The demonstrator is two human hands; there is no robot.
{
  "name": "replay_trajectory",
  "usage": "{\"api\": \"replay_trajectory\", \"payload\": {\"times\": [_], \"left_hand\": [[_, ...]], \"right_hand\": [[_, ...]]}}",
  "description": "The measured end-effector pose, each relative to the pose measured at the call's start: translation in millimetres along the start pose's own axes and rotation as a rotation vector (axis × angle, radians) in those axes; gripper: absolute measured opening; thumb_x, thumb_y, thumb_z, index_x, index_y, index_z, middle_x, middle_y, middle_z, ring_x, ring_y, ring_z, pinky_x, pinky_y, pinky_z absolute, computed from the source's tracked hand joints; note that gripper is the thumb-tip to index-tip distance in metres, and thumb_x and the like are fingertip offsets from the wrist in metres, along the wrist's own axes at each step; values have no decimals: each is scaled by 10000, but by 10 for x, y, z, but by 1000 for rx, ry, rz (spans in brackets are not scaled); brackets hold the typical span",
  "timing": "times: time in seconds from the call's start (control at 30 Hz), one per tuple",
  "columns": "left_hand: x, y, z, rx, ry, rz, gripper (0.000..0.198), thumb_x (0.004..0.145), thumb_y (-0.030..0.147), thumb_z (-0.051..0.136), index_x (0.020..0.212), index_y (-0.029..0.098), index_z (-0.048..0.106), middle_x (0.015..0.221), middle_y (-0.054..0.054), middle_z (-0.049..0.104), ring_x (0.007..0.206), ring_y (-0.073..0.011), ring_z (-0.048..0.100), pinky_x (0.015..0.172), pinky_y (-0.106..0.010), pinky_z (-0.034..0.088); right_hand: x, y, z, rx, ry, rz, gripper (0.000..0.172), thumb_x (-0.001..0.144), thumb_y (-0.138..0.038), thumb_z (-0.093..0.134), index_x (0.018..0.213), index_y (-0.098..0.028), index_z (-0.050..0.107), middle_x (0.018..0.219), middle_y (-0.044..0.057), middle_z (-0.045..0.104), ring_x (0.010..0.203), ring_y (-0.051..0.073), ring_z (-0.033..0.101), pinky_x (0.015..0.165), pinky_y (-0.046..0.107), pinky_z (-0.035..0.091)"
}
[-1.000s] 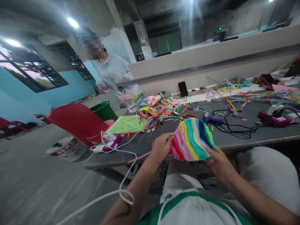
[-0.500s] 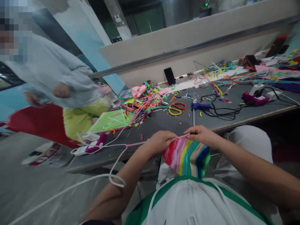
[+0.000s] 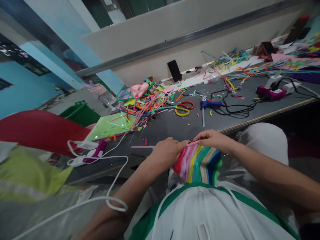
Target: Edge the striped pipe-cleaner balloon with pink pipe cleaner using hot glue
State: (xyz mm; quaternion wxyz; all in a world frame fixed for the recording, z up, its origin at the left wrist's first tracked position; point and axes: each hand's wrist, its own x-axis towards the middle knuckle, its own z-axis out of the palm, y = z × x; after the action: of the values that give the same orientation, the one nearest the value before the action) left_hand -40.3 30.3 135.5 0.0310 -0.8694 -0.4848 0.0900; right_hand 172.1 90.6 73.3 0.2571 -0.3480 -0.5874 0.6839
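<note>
Over my lap I hold a rainbow-striped panel of fuzzy pipe cleaners [image 3: 196, 165], its stripes running from red through yellow and teal to dark blue. A pink pipe cleaner [image 3: 141, 147] runs along its top edge, and its loose end sticks out to the left past my left hand. My left hand [image 3: 167, 151] is closed on this strip at the panel's upper left corner. Thumb and fingers of my right hand [image 3: 212, 139] pinch the strip near the middle of the top edge. The fingertips partly hide the strip.
On the grey table [image 3: 165, 128] lie a blue glue gun [image 3: 212, 103], red-and-yellow scissors [image 3: 183, 108], and a heap of pipe cleaners [image 3: 152, 106]. A phone [image 3: 175, 70] leans on the wall. A white cable [image 3: 116, 183] loops near my left arm; a red chair [image 3: 42, 131] stands left.
The view has shifted so the table sits slightly higher and further left. The other person has moved to the lower left, mostly out of view. Both my hands stay at the panel's top edge.
</note>
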Motion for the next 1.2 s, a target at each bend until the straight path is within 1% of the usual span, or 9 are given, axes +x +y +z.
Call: {"api": "replay_trajectory", "payload": {"times": [0.1,0.23,0.43,0.57,0.8,0.93,1.03,1.1,1.2], "left_hand": [[22,0,-1,13,-8,7,393,913,281,381,1287,308,498,912,-57,700,857,-226,603,694,-294,444],[35,-2,13,-16,-24,-2,403,905,264,392,1294,309,486,977,-54,692,882,-232,617,690,-300,459],[-28,-34,-4,-155,37,-15,407,929,315,357,1318,260,467,1240,-66,593,1067,-198,588,871,-296,461],[-72,-36,-22,-145,89,-68,397,932,293,344,1301,256,485,1302,-77,541,1106,-207,573,902,-323,460],[-136,-3,-42,-140,153,-97,310,890,179,405,1165,184,548,1181,-88,608,1034,-209,597,825,-323,471],[-219,-79,-126,-199,320,-136,216,890,154,405,1047,174,552,1055,-77,645,961,-197,605,858,-345,442],[-255,-142,-174,-260,426,-144,183,898,166,410,985,169,570,1030,-79,640,971,-184,592,879,-319,437],[-249,-151,-172,-294,406,-126,181,894,163,422,952,166,593,1010,-74,646,963,-178,594,869,-300,443],[-206,-124,-120,-321,312,-108,203,900,214,442,978,167,624,999,-69,670,952,-187,611,862,-302,451]], "right_hand": [[3,-35,5,18,-23,2,262,690,-373,674,846,-170,723,789,26,716,721,157,632,671,262,482],[56,-8,-13,-35,-8,-19,260,620,-362,737,772,-152,711,696,3,688,635,121,590,632,242,454],[86,6,-24,-133,26,-50,239,602,-355,739,714,-150,687,612,-23,634,567,95,529,574,227,405],[95,-20,-13,-228,15,-103,240,609,-369,728,690,-151,670,574,-40,593,539,81,488,532,212,373],[93,-47,5,-234,9,-93,231,621,-354,712,762,-172,734,633,-14,677,584,115,558,583,234,436],[78,-48,-1,-224,22,-96,213,611,-350,716,742,-184,746,647,-4,694,594,132,581,590,244,452],[84,-33,-8,-241,21,-112,220,618,-359,709,745,-184,749,663,7,699,608,146,590,594,253,455],[94,-18,-11,-268,26,-116,227,626,-364,702,753,-181,751,672,12,700,614,151,591,595,258,453],[106,-1,-12,-281,28,-122,224,629,-360,699,760,-186,751,690,12,706,632,157,597,601,259,453]]}}
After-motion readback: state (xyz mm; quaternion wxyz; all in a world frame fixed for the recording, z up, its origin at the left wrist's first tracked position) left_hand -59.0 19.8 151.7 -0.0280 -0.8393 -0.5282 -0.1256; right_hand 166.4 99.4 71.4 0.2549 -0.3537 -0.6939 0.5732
